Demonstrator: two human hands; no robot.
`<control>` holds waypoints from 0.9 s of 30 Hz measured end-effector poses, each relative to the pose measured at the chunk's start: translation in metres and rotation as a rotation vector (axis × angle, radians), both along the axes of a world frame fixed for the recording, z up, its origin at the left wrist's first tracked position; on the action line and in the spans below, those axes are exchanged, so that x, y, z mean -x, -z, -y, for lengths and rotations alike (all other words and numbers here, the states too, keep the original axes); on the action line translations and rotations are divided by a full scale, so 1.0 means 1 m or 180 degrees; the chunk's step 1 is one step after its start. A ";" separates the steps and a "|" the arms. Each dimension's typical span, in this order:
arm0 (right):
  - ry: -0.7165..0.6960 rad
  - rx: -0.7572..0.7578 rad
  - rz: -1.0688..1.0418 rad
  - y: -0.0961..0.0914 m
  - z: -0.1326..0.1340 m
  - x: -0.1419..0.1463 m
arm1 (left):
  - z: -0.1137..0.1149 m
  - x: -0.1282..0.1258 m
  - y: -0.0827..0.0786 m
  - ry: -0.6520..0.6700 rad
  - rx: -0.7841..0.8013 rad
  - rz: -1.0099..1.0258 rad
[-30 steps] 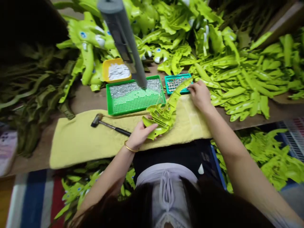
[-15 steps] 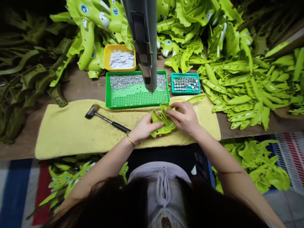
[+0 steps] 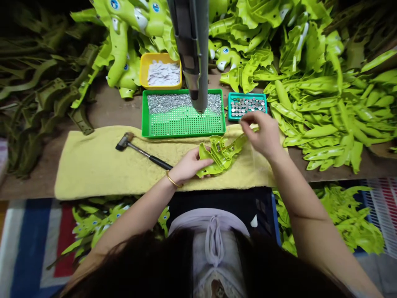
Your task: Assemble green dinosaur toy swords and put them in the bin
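Lime-green molded plastic dinosaur piece (image 3: 218, 155) on a yellow towel (image 3: 93, 165) at lower center, probably light and fairly stiff, best held at its broad end, as by the left grip (image 3: 189, 163) clasping it; right grip (image 3: 259, 132) pressed together just above, any pinched item indiscernible.

two bare hands (image 3: 225, 147), one lime-green plastic toy piece (image 3: 217, 155) at the left hand, three plastic trays beyond the hands: one yellow (image 3: 160, 87), one bright green perforated (image 3: 182, 135), one teal (image 3: 248, 118); one black-handled hammer (image 3: 139, 150) left of the left hand.

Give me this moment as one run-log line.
left hand: holds green plastic part | right hand: over part's strip, near teal tray | towel beneath
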State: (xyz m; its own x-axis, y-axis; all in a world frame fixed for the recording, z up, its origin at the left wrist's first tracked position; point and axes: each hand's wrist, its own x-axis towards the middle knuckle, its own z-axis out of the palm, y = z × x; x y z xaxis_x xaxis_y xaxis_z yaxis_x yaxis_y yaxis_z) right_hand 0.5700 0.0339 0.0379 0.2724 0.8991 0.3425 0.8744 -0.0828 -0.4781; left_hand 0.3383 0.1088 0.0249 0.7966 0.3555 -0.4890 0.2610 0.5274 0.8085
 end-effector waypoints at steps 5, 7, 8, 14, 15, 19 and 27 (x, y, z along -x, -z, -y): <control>-0.0651 -0.0274 0.0089 0.006 0.020 0.052 | 0.002 -0.002 0.002 0.0006 -0.0048 -0.0091; -0.0612 -0.0294 0.0239 0.013 0.023 0.055 | 0.005 -0.003 0.002 0.0039 -0.0086 -0.0047; -0.0655 -0.0275 0.0350 0.014 0.025 0.054 | 0.006 -0.002 0.002 0.0048 -0.0120 -0.0026; -0.1102 0.0436 0.0292 0.001 0.051 0.034 | -0.008 0.006 -0.010 0.0302 0.0010 -0.0039; -0.1051 0.0601 0.0125 -0.001 0.057 0.032 | -0.012 0.006 -0.013 0.0393 0.0094 -0.0006; -0.0117 0.0319 -0.0510 -0.004 0.076 0.040 | 0.001 -0.004 -0.010 -0.0128 0.0128 0.0729; 0.0294 -0.0155 0.0685 -0.021 0.093 0.059 | 0.045 -0.034 0.009 -0.1180 -0.0696 0.1152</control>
State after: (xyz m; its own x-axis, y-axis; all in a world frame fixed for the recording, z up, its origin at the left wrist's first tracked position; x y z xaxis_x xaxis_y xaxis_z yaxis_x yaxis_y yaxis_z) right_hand 0.5111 -0.0594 0.0594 0.2688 0.8547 0.4441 0.9464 -0.1486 -0.2868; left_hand 0.3727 0.0640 0.0163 0.7024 0.7059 -0.0911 -0.2244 0.3411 0.9129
